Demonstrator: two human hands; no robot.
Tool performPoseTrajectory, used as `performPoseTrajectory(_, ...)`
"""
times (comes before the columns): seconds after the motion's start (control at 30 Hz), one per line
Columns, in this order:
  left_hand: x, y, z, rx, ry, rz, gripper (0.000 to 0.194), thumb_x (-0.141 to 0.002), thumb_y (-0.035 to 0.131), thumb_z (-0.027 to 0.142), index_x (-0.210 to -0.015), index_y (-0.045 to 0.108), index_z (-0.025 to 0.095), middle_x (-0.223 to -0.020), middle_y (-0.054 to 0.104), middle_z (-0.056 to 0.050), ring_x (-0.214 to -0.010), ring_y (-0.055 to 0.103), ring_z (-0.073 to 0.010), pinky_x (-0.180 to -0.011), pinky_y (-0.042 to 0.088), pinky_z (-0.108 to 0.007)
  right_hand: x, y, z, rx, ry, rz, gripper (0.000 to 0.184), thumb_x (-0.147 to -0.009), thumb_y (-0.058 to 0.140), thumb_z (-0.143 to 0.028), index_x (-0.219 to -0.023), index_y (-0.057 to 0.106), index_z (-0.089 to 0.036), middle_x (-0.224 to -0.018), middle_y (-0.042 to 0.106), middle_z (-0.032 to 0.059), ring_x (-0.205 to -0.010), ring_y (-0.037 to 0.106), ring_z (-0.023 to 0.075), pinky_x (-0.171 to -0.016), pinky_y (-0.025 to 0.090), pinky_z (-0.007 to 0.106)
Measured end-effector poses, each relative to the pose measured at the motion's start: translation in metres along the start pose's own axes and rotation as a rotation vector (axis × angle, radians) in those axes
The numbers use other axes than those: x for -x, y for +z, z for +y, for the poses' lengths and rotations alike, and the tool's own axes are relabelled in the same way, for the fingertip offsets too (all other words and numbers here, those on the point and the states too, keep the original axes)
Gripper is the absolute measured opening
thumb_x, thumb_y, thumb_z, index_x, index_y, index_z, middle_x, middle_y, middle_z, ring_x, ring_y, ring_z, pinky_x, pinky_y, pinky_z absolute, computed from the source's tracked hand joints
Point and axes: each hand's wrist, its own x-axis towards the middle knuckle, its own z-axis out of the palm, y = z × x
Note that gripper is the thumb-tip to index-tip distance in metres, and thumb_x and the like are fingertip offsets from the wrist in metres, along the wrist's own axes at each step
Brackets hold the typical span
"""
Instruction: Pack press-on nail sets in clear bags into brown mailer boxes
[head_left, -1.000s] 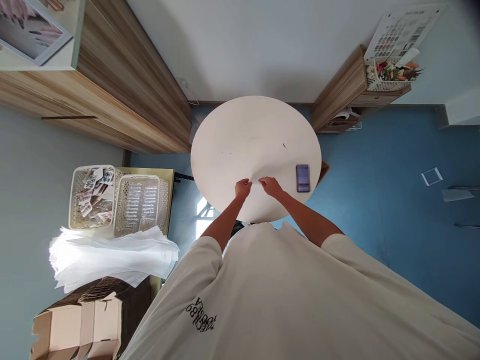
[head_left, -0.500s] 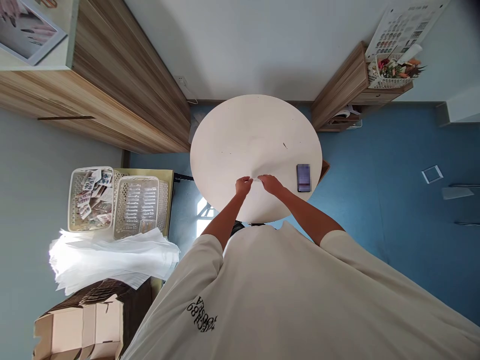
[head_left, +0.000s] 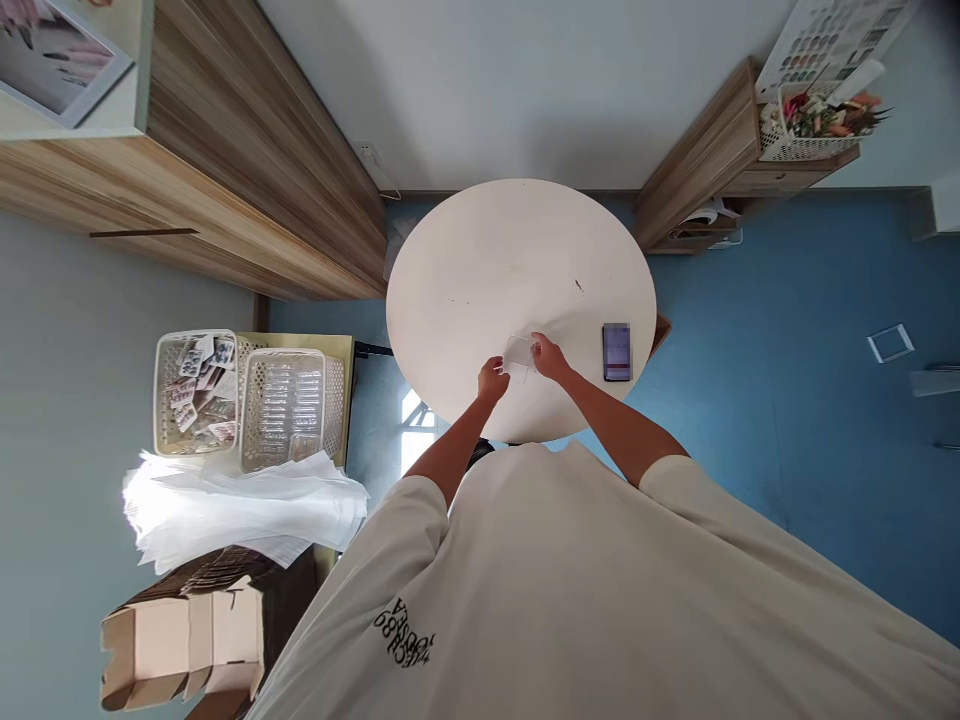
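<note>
Between my hands, over the near half of a round white table [head_left: 480, 240], is a small clear plastic box [head_left: 518, 352], its broad face now showing. My left hand [head_left: 492, 379] is closed on the box's left edge, fingers bent. My right hand [head_left: 549, 356] pinches its right side near the upper corner. The clear walls are hard to make out, so I cannot tell whether the lid is up. A phone [head_left: 616, 352] with a lit screen lies on the table to the right of my right hand.
To the left stand a white basket of small packets [head_left: 160, 400] and a basket of clear plastic cases [head_left: 334, 400]. White sheets [head_left: 255, 510] and an open cardboard box [head_left: 161, 640] lie nearer. Wooden cabinets [head_left: 285, 160] flank the table at the back.
The clear box has turned from a thin edge-on strip to showing its broad face. My right hand is raised a little, and my hands sit slightly farther apart. The view has shifted slightly.
</note>
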Motion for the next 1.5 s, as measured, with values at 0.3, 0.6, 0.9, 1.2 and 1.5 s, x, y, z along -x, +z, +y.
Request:
performPoseTrajectory(0.3,-0.001,-0.003,-0.018,0.03,0.022,-0.027,0.06,-0.079,0.065,0.007,-0.138,0.065,0.02,-0.143,0.07,-0.013,-0.13,0.067,-0.0239,-0.106,0.055,-0.037,0.005,0.016,0.018,-0.201,0.052,0.026,0.068,-0.093,0.054,-0.018,-0.16,0.046,-0.022,-0.147,0.063,0.0152,-0.125,0.067,0.027,-0.108,0.056,0.047)
performPoseTrajectory(0.6,0.005,-0.001,-0.032,0.041,0.014,-0.036,0.058,-0.081,0.063,0.011,-0.139,0.064,0.019,-0.144,0.07,-0.013,-0.131,0.067,-0.0232,-0.105,0.055,-0.036,0.041,0.035,0.033,-0.224,0.064,0.01,0.056,-0.088,0.059,-0.022,-0.144,0.059,-0.023,-0.126,0.074,0.0115,-0.114,0.071,0.0251,-0.098,0.06,0.041)
performPoseTrajectory(0.9,0.003,-0.008,-0.028,0.024,0.07,-0.058,0.055,-0.084,0.062,0.017,-0.139,0.065,0.019,-0.146,0.068,-0.013,-0.133,0.066,-0.0261,-0.107,0.054,-0.04,0.04,0.03,0.025,-0.264,0.027,0.021,0.055,-0.09,0.06,-0.023,-0.145,0.06,-0.021,-0.138,0.07,0.0144,-0.126,0.067,0.0251,-0.106,0.056,0.041)
performPoseTrajectory(1.2,0.034,-0.074,-0.006,-0.093,0.17,0.114,0.046,-0.091,0.063,0.018,-0.136,0.067,0.019,-0.141,0.07,-0.015,-0.129,0.067,-0.0252,-0.11,0.053,-0.04,0.027,0.014,-0.009,-0.129,-0.14,0.071,0.043,-0.09,0.054,-0.017,-0.129,0.07,-0.021,-0.136,0.072,0.012,-0.12,0.069,0.0236,-0.11,0.054,0.043)
performPoseTrajectory(1.5,0.072,-0.182,0.015,-0.075,0.272,0.37,0.041,-0.089,0.062,0.014,-0.129,0.071,0.018,-0.127,0.076,-0.013,-0.12,0.071,-0.0249,-0.111,0.054,-0.041,0.012,0.059,-0.131,-0.055,-0.437,-0.069,0.037,-0.09,0.051,-0.015,-0.118,0.074,-0.023,-0.133,0.073,0.0082,-0.115,0.07,0.0212,-0.11,0.054,0.042)
